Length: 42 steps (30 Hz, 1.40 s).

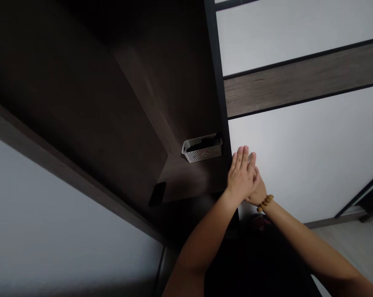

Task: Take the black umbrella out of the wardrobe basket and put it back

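Note:
My left hand (241, 175) is flat with fingers straight and apart, lying over my right hand (257, 190). It holds nothing, and it is close to a black upright frame strip (226, 136) and a white panel (304, 161). My right hand is mostly hidden behind the left, with its fingers out of sight. A string of round wooden beads (265, 203) circles my right wrist. A white perforated plastic basket (201, 149) holding something dark sits up and to the left of my hands, out of reach of my fingertips.
The view is tilted. A dark wood-grain cabinet recess (137, 111) fills the upper left, with a black rectangular object (157, 194) inside. A brown wood-look band (300, 84) crosses the white panels. A dark red object (259, 222) sits below my hands, and a pale floor (350, 251) shows lower right.

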### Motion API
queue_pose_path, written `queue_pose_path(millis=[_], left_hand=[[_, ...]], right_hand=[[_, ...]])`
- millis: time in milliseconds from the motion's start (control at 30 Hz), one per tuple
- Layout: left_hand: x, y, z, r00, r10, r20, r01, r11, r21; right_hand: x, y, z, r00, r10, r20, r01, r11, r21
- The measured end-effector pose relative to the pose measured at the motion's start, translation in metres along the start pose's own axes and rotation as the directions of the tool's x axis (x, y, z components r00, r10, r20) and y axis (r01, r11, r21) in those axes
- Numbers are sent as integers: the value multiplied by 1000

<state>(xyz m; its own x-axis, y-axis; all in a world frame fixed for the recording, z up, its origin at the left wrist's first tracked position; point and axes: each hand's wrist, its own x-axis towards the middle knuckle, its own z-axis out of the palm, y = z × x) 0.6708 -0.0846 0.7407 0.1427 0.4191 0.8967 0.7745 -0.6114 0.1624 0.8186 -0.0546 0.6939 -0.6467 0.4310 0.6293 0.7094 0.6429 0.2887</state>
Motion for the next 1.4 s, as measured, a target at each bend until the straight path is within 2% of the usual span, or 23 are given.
queue_pose_path(millis=[67,100,167,267,367,433,533,633,733,800,900,1000,1100,1233,1300,1400], left_hand=[[-13,-12,0,1000,-2,-9,2,1000,32],[-19,-18,0,1000,-4,-17,4,999,48],[-33,-31,0,999,-10,-36,13,996,88],[-55,-50,0,997,-36,-68,46,987,157],[-75,-68,0,992,-85,-91,102,973,208],[-84,-77,-1,988,-124,-87,141,965,223],[-93,-81,-5,973,-212,-94,229,946,231],[-97,-72,-8,945,-277,-173,314,917,247],[-97,-55,-5,957,-212,-197,261,925,277],[-94,-45,0,975,-178,-134,210,936,282],[-91,-41,10,975,-213,-71,224,931,287],[-92,-50,17,962,-266,-69,273,905,326],[-99,-62,16,955,-293,-44,287,877,385],[-108,-74,6,952,-302,-41,290,858,423],[-112,-78,0,952,-302,-54,295,854,429],[-118,-83,-7,948,-303,-102,317,848,425]], right_hand=[[-12,6,-9,992,-77,-97,70,995,-75],[-15,11,-16,987,-77,-142,59,990,-125],[-20,25,-32,974,-25,-227,-20,980,-196],[-23,56,-52,924,25,-381,-139,952,-274],[-26,87,-62,893,11,-450,-185,920,-345],[-27,100,-63,900,47,-433,-221,906,-361],[-26,103,-56,933,168,-320,-275,903,-329],[-23,93,-44,950,218,-224,-277,919,-281],[-21,82,-32,948,234,-213,-282,931,-233],[-20,75,-26,949,230,-215,-275,939,-206],[-17,64,-18,955,218,-198,-254,950,-179],[-16,52,-15,967,161,-196,-193,969,-156],[-23,49,-20,975,78,-207,-103,989,-110],[-49,77,-37,951,42,-307,-70,994,-81],[-65,103,-47,930,76,-359,-108,992,-70],[-84,137,-60,924,177,-338,-218,972,-85]])
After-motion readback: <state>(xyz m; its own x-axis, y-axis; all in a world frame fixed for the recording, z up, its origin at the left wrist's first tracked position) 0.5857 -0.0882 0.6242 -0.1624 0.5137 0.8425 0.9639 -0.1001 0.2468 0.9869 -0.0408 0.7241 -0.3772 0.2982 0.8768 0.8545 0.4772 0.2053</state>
